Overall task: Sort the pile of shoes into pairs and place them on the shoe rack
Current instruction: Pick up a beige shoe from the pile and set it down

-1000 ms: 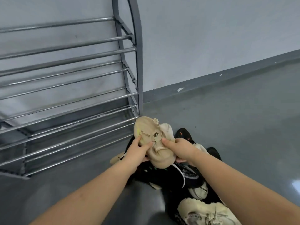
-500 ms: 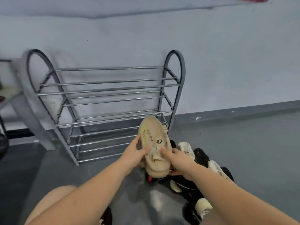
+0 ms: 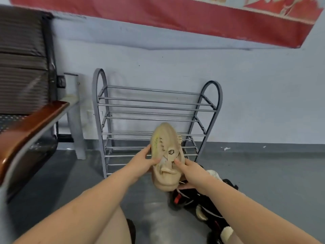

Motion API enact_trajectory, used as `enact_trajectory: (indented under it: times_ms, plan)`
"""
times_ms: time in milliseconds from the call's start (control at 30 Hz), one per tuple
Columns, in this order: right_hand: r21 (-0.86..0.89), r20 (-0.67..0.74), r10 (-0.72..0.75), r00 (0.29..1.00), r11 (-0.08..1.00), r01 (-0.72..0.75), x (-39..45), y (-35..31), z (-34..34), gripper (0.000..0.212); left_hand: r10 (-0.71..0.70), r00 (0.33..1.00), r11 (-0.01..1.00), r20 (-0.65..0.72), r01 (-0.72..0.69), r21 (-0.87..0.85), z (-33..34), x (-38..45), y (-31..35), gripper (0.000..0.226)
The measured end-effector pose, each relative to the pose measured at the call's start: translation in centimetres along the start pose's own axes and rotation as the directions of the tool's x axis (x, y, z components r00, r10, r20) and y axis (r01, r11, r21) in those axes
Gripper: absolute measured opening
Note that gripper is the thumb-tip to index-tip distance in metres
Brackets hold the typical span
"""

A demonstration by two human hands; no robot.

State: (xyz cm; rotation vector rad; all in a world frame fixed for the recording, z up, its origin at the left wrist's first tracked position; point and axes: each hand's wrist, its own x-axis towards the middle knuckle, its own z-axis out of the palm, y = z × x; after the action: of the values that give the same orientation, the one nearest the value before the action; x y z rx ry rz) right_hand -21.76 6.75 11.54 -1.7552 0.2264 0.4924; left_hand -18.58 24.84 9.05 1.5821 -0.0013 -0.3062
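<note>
Head view: floor-level scene, looking forward and down at both hands.
Beige shoe (image 3: 166,156): held in the air in front of the rack, toe pointing up and away, heel toward the camera; small dark badge on the tongue; laces visible on its right side.
Left hand (image 3: 143,162): grip closed on the shoe's left side, thumb across the top near the tongue, fingers hidden behind.
Right hand (image 3: 190,171): grip closed on the shoe's right side, thumb tip at the tongue, fingers curled underneath.
Rack (image 3: 154,120): grey metal, arched end frames, several tiers of horizontal bars, standing on the floor against the wall; no shoes seen on the visible bars; lower bars partly hidden by the shoe.
Pile (image 3: 202,203): on the floor below and right of the held shoe; mostly black shoes with red and white accents, plus cream pieces; exact count not readable.
Floor (image 3: 263,182): grey, glossy.
Wall (image 3: 255,94): pale blue-grey, darker band along the base.
Banner (image 3: 193,20): red, across the top of the wall.
Chair (image 3: 26,103): at left, dark striped back, brown wooden armrest, grey metal frame.
Leg (image 3: 109,228): bare, at bottom edge, below the left forearm.
</note>
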Motion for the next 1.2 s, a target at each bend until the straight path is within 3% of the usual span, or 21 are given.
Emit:
enact_trajectory:
  times_ms: [167, 367, 533, 767, 933, 1200]
  plan:
    - [0.056, 0.059, -0.032, 0.998, 0.998, 0.029, 0.8, 0.4, 1.1, 0.022, -0.086, 0.994, 0.995, 0.075, 0.089, -0.051, -1.5, -0.4, 0.5, 0.053]
    - [0.073, 0.134, -0.034, 0.99, 0.997, 0.025, 3.6, 1.7, 3.0, 0.019, -0.276, 0.954, 0.96, 0.118, 0.268, 0.08, -5.0, 0.0, 0.6, 0.051]
    - [0.077, 0.197, 0.039, 0.98, 0.995, -0.055, 7.5, 3.6, 5.9, 0.023, -0.37, 0.926, 0.921, 0.074, 0.355, 0.162, -8.2, 1.4, -2.3, 0.045]
    - [0.043, 0.255, 0.172, 0.952, 0.981, -0.188, 14.3, 6.9, 11.2, 0.029, -0.563, 0.825, 0.823, 0.048, 0.554, 0.13, -14.1, 5.3, -8.1, 0.047]
    - [0.073, 0.267, 0.287, 0.92, 0.946, -0.316, 18.3, 9.4, 14.6, 0.035, -0.656, 0.755, 0.744, 0.004, 0.646, 0.173, -16.7, 7.8, -12.2, 0.023]
    - [-0.073, 0.314, 0.45, 0.836, 0.889, -0.451, 22.0, 15.0, 17.5, 0.033, -0.794, 0.6, 0.605, 0.095, 0.795, 0.042, -18.8, 8.4, -21.6, 0.031]
